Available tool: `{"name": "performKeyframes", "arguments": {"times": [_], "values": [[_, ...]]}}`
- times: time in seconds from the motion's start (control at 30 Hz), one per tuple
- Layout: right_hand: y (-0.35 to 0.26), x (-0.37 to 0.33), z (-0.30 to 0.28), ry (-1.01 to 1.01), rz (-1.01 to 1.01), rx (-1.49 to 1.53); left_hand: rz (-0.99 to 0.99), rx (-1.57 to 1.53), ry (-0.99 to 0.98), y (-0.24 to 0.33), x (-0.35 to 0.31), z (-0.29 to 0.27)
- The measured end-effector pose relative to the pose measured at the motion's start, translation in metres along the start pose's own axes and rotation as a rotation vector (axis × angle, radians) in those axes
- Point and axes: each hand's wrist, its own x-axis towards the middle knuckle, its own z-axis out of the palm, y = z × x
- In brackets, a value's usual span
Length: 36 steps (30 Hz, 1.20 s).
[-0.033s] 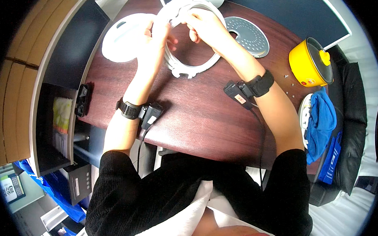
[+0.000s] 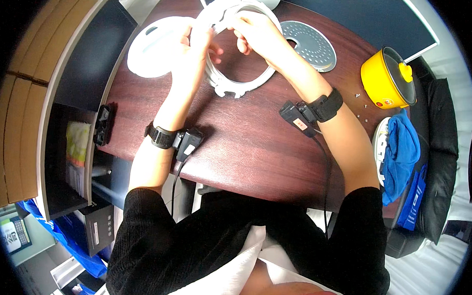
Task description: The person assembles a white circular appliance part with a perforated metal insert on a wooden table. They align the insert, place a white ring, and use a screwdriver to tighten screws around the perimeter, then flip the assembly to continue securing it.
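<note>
A white plastic ring [image 2: 259, 81] with a wide opening and a notched tab on its near edge is at the far middle of the table. My left hand [image 2: 199, 42] closes round its left side, with some fingers showing inside the opening. Over the ring's far left part, my right hand [image 2: 255, 35] has its thumb and index finger pinched together at the inner edge. Whatever lies between those fingertips is too small to make out. Left of the ring rests a white round cover [image 2: 151, 48] with a slot. A grey perforated metal disc [image 2: 315, 46] lies to the right.
A yellow pot [image 2: 376, 79] with a dark lid stands at the right, several small screws [image 2: 358, 95] beside it. A blue cloth [image 2: 401, 153] lies over a white power strip [image 2: 380, 147]. Dark glasses [image 2: 102, 124] sit at the left edge. A monitor [image 2: 365, 22] stands behind.
</note>
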Motion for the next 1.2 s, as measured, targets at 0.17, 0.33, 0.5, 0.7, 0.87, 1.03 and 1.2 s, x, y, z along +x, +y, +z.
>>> {"name": "performKeyframes", "arguments": {"times": [0.17, 0.33, 0.5, 0.7, 0.87, 1.03, 1.2], "values": [[-0.003, -0.001, 0.003, 0.006, 0.009, 0.102, 0.098, 0.077, -0.001, 0.003, -0.002, 0.001], [-0.009, -0.004, 0.009, 0.092, 0.023, 0.029, 0.176, 0.306, 0.075, -0.003, -0.002, -0.003], [-0.008, -0.006, 0.009, 0.168, -0.046, 0.017, 0.228, 0.403, 0.104, 0.007, -0.008, 0.006], [-0.008, -0.008, 0.002, 0.130, -0.108, -0.021, 0.131, 0.255, -0.029, 0.011, -0.006, 0.005], [0.001, -0.012, 0.012, 0.051, -0.062, 0.093, 0.061, -0.031, -0.099, 0.008, -0.001, 0.002], [0.004, -0.011, 0.018, 0.147, -0.188, -0.005, 0.044, -0.010, -0.039, 0.005, -0.003, 0.002], [-0.021, -0.016, 0.009, 0.124, -0.158, 0.131, 0.085, 0.180, 0.031, 0.011, -0.004, 0.004]]}}
